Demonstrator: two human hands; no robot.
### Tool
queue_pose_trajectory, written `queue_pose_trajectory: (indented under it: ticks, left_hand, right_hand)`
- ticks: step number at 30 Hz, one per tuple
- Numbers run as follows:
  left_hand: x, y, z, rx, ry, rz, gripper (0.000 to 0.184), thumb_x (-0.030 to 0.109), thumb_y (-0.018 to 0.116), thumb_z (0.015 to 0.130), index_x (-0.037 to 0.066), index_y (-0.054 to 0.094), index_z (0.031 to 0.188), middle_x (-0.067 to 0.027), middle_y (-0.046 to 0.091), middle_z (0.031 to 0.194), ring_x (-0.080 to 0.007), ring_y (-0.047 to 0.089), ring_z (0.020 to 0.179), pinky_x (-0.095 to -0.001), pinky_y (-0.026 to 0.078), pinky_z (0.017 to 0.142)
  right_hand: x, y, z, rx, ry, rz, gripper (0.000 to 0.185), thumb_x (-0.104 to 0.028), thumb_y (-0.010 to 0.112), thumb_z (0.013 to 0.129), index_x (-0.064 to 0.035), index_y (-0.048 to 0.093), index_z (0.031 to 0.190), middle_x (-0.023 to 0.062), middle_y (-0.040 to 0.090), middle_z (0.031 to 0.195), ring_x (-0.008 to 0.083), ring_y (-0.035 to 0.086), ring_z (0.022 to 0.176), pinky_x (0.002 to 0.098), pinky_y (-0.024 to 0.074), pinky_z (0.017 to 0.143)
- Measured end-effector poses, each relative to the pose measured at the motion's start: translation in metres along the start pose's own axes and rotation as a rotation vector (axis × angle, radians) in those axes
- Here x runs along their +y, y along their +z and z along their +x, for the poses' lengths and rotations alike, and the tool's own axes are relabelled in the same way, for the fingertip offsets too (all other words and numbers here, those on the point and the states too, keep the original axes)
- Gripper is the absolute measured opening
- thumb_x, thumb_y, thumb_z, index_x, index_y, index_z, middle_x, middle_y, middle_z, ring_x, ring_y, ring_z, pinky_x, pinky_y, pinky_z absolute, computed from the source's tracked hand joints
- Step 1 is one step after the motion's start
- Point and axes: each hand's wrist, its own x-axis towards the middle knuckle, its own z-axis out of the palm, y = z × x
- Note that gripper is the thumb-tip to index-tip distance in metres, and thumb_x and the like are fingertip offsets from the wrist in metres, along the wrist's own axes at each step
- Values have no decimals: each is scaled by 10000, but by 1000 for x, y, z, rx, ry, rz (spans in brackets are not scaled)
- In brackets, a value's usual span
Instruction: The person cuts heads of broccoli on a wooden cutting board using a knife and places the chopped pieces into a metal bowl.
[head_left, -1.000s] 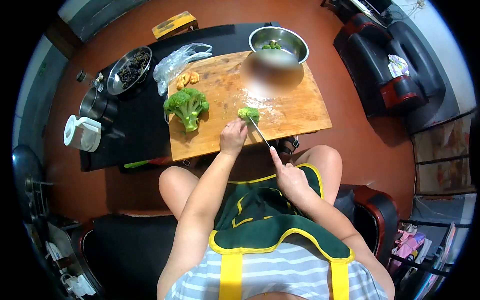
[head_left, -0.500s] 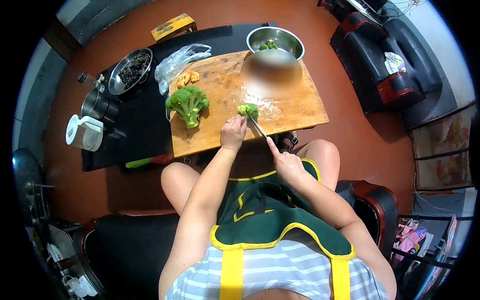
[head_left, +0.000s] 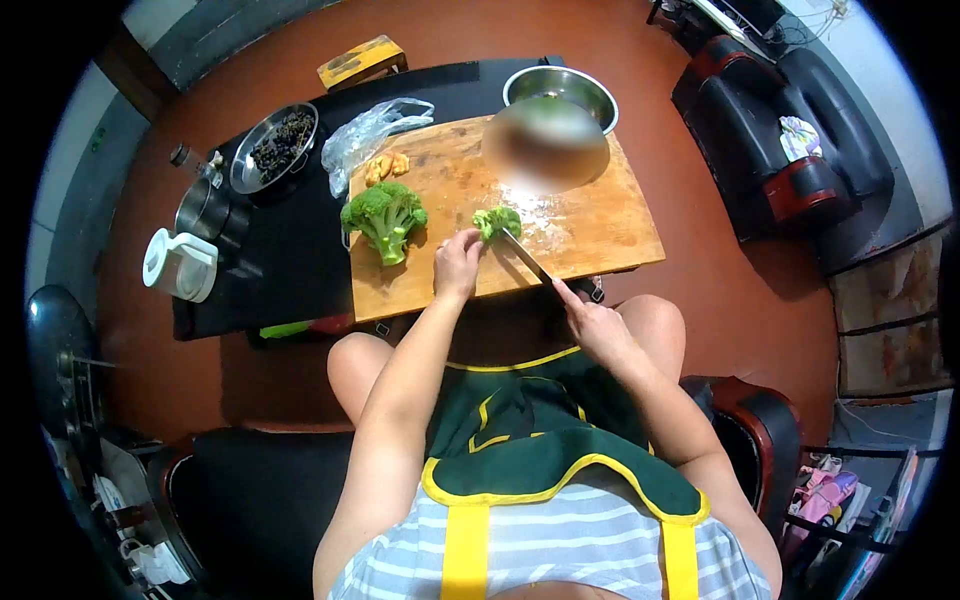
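A small broccoli piece (head_left: 496, 221) lies near the front of the wooden cutting board (head_left: 450, 160). My left hand (head_left: 457, 262) is closed at its left side, fingertips at the piece. My right hand (head_left: 597, 324) grips a knife (head_left: 527, 258), index finger stretched along it, and the blade's tip end meets the piece's lower right side. A larger broccoli head (head_left: 385, 222) rests on the board's left part, with yellowish pieces (head_left: 387, 167) behind it. A blurred patch hides part of the board at the back right.
A metal bowl (head_left: 561, 92) stands behind the board. A plastic bag (head_left: 371, 135), a bowl of dark fruit (head_left: 274, 148), a metal pot (head_left: 203, 208) and a white-lidded pitcher (head_left: 181, 265) are on the black table (head_left: 270, 240). A yellow stool (head_left: 361, 62) stands beyond.
My left hand has shifted slightly left on the small broccoli piece. The knife blade shows broader and lies at a different tilt. The whole view has moved a little.
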Motion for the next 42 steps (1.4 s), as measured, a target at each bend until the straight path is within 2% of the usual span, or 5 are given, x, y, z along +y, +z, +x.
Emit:
queue_pose_trajectory:
  ticks: [4,13,22,31,42]
  left_hand:
    - [-2,-3,2,62,355,160,163,136,606,835,84,638,986,-116,657,950,-287,625,911,-372,503,787]
    - [2,-1,-2,84,415,141,167,132,608,819,75,636,972,-98,634,997,-284,624,894,-370,514,759]
    - [8,-11,5,86,749,388,144,106,579,752,54,619,880,-98,641,969,-237,628,881,-339,510,751]
    - [7,-5,3,12,767,386,69,90,545,734,45,566,782,-116,625,946,-244,629,869,-327,511,740]
    - [2,-6,4,-11,778,334,98,83,575,731,56,585,825,-86,614,914,-225,625,803,-319,512,663]
  right_hand:
    - [-6,0,-5,44,-32,-126,667,-116,501,860,-220,212,1453,192,561,663,348,592,542,460,504,497]
    - [-12,0,-19,40,-66,-246,747,-53,521,804,-214,203,1460,167,532,679,318,582,518,422,509,476]
    - [-38,-15,-9,-80,23,-321,735,-49,512,827,-201,184,1466,193,563,727,306,605,548,406,518,479]
    - [-63,-18,9,-126,67,-360,698,-65,488,833,-172,202,1460,185,573,732,322,628,561,410,528,493]
    - [-30,5,39,-114,-48,-336,681,-71,474,838,-185,212,1456,198,595,715,330,631,586,419,523,524]
